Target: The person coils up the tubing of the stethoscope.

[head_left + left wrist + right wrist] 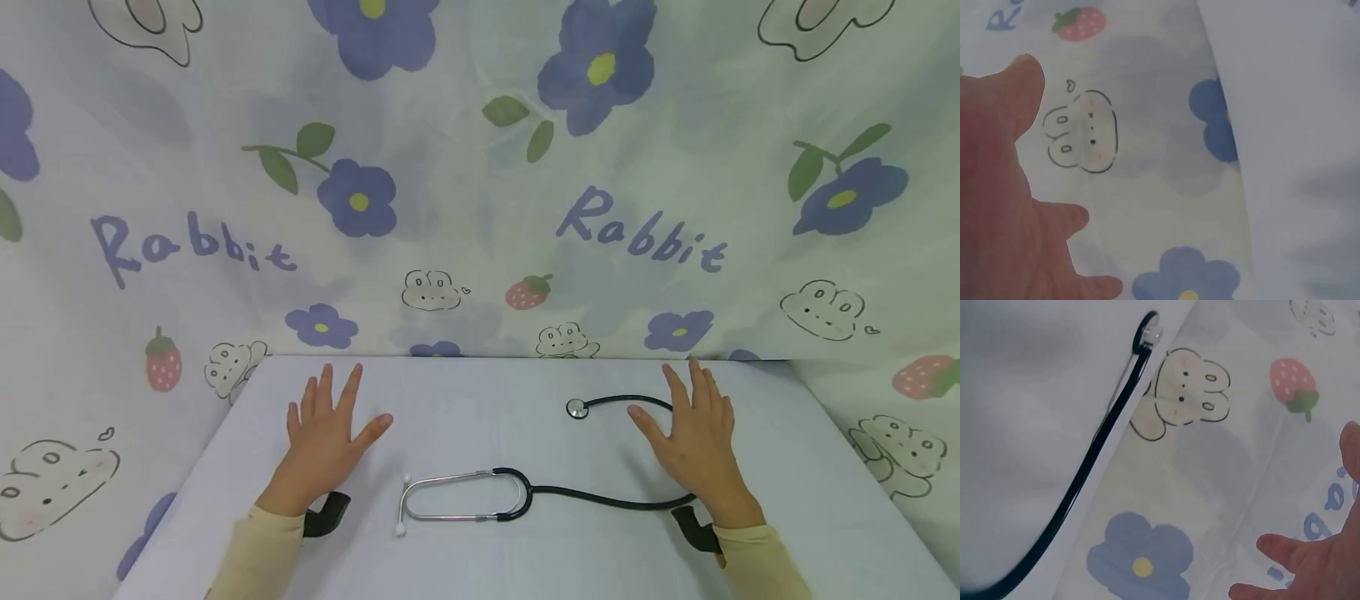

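A stethoscope with black tubing [600, 500] and a silver metal headset [450, 477] lies on the white table, its white ear tips at the left. The tubing loops round on the right, and the round chest piece [577, 407] rests farther back; the right wrist view also shows this chest piece [1152, 332]. My left hand [318, 450], fingers spread, hovers left of the headset and holds nothing. Over the tubing's right-hand bend, partly hiding it, is my right hand [697, 446], also spread and holding nothing. The left wrist view shows part of the left hand [997, 181].
The white table [465, 417] meets a printed cloth [465, 208] with flowers, rabbits and strawberries, which stands behind it and along both sides. Each wrist carries a black strap-like mount [326, 515] near the cream sleeve.
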Tool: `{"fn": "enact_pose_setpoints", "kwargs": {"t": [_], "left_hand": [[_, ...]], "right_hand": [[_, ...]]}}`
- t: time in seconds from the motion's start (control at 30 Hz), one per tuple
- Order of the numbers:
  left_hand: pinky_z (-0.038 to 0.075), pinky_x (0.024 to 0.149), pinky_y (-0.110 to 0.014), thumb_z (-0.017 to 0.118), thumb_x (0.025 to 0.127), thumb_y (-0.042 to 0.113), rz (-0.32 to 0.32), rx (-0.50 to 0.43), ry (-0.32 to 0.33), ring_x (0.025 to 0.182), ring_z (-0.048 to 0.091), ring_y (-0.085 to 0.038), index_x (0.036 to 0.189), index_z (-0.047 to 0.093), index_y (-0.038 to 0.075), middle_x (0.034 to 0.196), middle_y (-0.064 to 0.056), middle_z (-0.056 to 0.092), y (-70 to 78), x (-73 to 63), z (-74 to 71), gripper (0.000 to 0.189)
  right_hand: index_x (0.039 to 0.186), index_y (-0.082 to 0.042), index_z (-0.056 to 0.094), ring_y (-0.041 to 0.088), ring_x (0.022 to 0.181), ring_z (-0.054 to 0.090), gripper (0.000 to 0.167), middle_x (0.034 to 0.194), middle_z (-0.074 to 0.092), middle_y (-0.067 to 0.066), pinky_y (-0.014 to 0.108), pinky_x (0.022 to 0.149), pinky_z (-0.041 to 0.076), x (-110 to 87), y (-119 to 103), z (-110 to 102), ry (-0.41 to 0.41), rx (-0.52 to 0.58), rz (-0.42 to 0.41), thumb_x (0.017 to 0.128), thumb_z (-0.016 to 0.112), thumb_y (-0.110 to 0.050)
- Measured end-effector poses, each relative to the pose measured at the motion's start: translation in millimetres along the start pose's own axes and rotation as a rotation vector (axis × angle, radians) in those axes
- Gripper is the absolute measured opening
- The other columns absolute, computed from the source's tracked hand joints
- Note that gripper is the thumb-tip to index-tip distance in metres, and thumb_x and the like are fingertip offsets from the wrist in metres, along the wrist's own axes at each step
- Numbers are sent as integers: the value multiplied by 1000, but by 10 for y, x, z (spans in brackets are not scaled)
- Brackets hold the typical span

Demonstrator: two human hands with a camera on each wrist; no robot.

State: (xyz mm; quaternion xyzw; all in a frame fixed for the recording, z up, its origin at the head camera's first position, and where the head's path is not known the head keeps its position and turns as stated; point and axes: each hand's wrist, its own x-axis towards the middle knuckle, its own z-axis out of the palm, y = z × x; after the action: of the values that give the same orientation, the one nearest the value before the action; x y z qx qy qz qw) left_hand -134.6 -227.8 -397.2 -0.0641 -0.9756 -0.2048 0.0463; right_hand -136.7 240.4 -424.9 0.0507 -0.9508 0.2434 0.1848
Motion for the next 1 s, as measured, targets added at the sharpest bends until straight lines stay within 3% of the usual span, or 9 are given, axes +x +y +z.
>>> {"fn": "enact_pose_setpoints", "kwargs": {"t": [0.47, 0.77, 1.0], "left_hand": [[-1, 108, -75, 58, 99, 50, 57, -155, 2, 146, -2, -55, 161, 17, 7, 162, -30, 1, 318, -56, 222, 85], [6, 109, -73, 63, 97, 46, 135, -162, 8, 145, 11, -55, 158, 23, 4, 161, -31, 13, 438, -87, 301, 84], [14, 111, -69, 69, 92, 51, 178, -154, -65, 145, 20, -49, 159, 25, 7, 161, -27, 19, 504, -59, 406, 92]], "right_hand": [[148, 3, 41, 55, 145, 12, 70, 158, 20, 33, 75, 108, 9, -22, -372, 187, -30, 141, -31, 96, 65, -38], [147, 1, 43, 53, 145, 13, 68, 159, 21, 30, 75, 107, 13, -117, -440, 303, -76, 162, -11, 97, 64, -39], [145, -2, 47, 47, 139, 27, 65, 151, 34, 26, 70, 103, 31, -170, -467, 402, -168, 183, -11, 96, 68, -38]]}}
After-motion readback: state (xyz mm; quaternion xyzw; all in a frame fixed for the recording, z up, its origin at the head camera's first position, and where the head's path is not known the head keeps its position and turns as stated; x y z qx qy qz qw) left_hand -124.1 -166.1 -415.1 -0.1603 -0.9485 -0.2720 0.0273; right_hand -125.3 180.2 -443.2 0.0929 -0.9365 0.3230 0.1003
